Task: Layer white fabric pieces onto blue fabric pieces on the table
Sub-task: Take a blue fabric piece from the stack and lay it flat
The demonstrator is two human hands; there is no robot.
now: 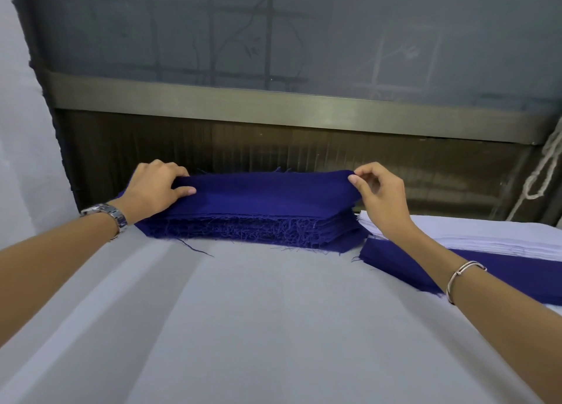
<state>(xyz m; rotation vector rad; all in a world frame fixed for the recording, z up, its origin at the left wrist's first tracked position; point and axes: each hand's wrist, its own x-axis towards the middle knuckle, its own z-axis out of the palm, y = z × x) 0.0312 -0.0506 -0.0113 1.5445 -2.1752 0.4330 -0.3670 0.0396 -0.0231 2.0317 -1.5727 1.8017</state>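
Head view: the left end of the blue stack point(252, 227) is hidden behind the left grip point(158, 187) and its wrist, and the stack's far edge is out of sight. The white stack point(486, 236) at right is cut off by the frame edge. The right forearm crosses a blue piece point(410, 263) lying under the white stack; can't tell how many layers there.

Left grip is closed on the left end of the top blue piece point(267, 190), thumb on top, fingers curled over the far edge. Right grip point(380, 193) pinches that piece's right corner between thumb and forefinger, other fingers loosely curled, corner raised off the stack.

The top blue piece spans the blue stack, which sits toward the far side of the desk point(273, 327), just beside the white stack. Watch point(106, 213) on the left wrist, bracelet point(456, 276) on the right.
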